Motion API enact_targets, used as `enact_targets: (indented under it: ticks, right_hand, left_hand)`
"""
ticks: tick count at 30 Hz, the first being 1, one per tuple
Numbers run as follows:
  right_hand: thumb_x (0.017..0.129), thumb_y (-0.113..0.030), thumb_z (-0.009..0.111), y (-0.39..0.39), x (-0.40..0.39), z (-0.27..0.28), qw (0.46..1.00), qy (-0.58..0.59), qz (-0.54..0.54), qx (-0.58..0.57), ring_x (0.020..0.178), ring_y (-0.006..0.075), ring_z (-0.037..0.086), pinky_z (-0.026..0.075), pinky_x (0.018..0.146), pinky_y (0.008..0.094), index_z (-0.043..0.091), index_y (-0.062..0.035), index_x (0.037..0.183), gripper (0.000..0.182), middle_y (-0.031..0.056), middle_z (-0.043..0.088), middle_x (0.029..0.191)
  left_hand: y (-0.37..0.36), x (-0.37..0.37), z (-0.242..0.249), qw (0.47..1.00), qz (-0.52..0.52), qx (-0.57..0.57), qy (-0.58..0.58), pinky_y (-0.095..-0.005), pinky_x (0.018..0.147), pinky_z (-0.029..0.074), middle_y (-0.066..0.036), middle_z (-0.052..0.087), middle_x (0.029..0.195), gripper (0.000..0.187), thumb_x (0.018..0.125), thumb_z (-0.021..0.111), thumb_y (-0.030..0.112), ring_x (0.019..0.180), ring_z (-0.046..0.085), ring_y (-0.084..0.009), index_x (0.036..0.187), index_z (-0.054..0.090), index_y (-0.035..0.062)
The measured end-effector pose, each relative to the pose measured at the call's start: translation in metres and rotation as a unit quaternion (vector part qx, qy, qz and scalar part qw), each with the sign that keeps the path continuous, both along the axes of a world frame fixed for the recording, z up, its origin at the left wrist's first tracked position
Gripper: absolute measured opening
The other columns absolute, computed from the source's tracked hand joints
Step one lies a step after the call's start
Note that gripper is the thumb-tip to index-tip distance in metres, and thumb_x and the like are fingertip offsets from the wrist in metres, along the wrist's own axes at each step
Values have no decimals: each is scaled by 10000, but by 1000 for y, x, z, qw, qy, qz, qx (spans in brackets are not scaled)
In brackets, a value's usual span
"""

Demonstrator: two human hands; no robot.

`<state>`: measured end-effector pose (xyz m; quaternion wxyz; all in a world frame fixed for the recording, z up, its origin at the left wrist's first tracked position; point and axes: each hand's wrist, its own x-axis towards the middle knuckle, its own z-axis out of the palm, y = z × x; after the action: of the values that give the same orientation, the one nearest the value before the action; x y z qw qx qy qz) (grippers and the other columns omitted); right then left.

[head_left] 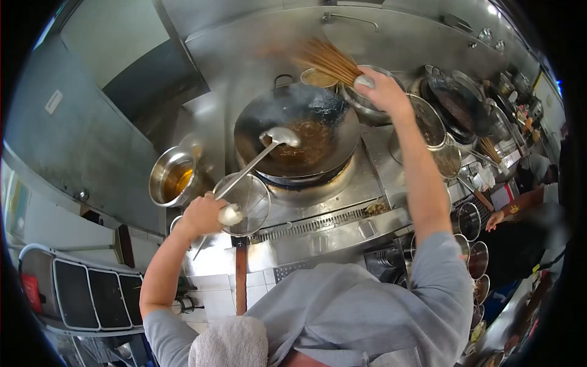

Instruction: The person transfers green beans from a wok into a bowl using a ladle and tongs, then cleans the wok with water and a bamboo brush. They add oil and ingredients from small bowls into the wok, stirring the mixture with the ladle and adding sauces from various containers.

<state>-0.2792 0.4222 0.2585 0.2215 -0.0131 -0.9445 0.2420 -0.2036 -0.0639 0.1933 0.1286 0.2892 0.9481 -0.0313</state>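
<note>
My left hand [203,216] is closed round the long handle of a metal ladle [282,137]. Its bowl hangs over a dark wok [257,131], where brown liquid [309,144] bubbles and steams. Something white [230,215] shows at my left fingers. My right hand [384,92] grips a bamboo wok brush [333,61], a bundle of thin sticks whose far end is blurred, raised beyond the wok's far right rim. Below my left hand lies a round wire strainer [268,202] with a wooden handle [241,281].
A metal pot [154,183] of amber liquid stands left of the wok. Metal bowls and a tall pot [397,144] sit to the right, with a second wok [455,104] beyond. A faucet [354,19] projects from the back wall. Another person's hand [494,221] is far right.
</note>
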Motion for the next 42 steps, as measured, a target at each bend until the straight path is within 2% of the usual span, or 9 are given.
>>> enact_targets:
  ticks: [3, 7, 13, 25, 27, 29, 33, 39, 42]
  right_hand:
    - [802, -371, 726, -34, -2, -46, 980, 97, 42, -167, 1206, 313, 577, 433, 1025, 350, 548, -100, 1357, 643, 183, 592, 1310]
    - [729, -331, 778, -72, -31, -135, 960, -254, 100, -56, 1194, 297, 583, 450, 1009, 337, 555, -100, 1357, 705, 189, 581, 1325]
    - [812, -269, 742, -14, -16, -80, 895, -180, 135, -385, 520, 145, 606, 479, 407, 293, 516, -106, 1397, 648, 93, 681, 831]
    - [857, -282, 727, 10, 54, -44, 826, -103, 178, -526, 555, 126, 612, 455, 402, 254, 500, -120, 1410, 620, 128, 698, 988]
    - [794, -383, 750, 2, 38, -80, 961, -176, 189, -96, 1024, 291, 665, 519, 901, 352, 561, -108, 1352, 650, 165, 583, 1336]
    - [764, -415, 754, 22, 30, -77, 959, -219, 137, -120, 1203, 304, 577, 388, 1068, 338, 551, -127, 1366, 697, 185, 588, 1320]
    - [798, -348, 756, 17, 53, -6, 910, -111, 159, -368, 828, 191, 677, 554, 746, 307, 529, -118, 1387, 672, 130, 658, 1210]
    - [770, -367, 719, 4, 25, -32, 957, -274, 88, -47, 1243, 266, 539, 389, 1058, 334, 524, -101, 1390, 702, 151, 568, 1363]
    - [835, -301, 696, 36, 19, -32, 970, -132, 117, -166, 860, 207, 648, 527, 748, 314, 468, -120, 1435, 667, 112, 653, 1167]
  left_hand:
    - [1, 1, -8, 995, -2, -70, 76, -436, 753, 556, -227, 594, 1123, 345, 717, 710, 155, 859, 676, -347, 1061, 682, 144]
    - [3, 8, -11, 990, 7, -88, 109, -431, 705, 563, -200, 572, 1083, 406, 738, 684, 79, 828, 674, -336, 1135, 651, 158]
    - [-42, 49, -119, 974, 81, 54, 204, -474, 608, 550, -168, 557, 989, 307, 689, 661, 8, 753, 650, -358, 959, 600, 139]
    - [27, 64, -162, 955, 169, 182, 165, -500, 682, 536, -211, 551, 1044, 461, 627, 765, 74, 788, 636, -423, 1060, 625, 143]
    - [33, 64, -159, 952, 175, 186, 169, -504, 691, 531, -213, 567, 1040, 421, 662, 767, 120, 789, 635, -428, 1057, 628, 152]
    - [22, 58, -156, 952, 175, 180, 173, -506, 690, 528, -211, 574, 1029, 396, 683, 764, 146, 789, 634, -431, 1055, 629, 157]
    - [16, 61, -142, 953, 162, 180, 184, -519, 681, 519, -215, 577, 1033, 362, 709, 765, 188, 790, 632, -433, 1047, 638, 164]
    - [16, 63, -130, 941, 170, 239, 170, -500, 712, 516, -214, 587, 1005, 374, 696, 795, 214, 822, 625, -432, 1024, 642, 121]
    - [8, 66, -144, 931, 155, 280, 176, -496, 731, 504, -222, 606, 963, 388, 675, 811, 203, 830, 614, -440, 1001, 640, 79]
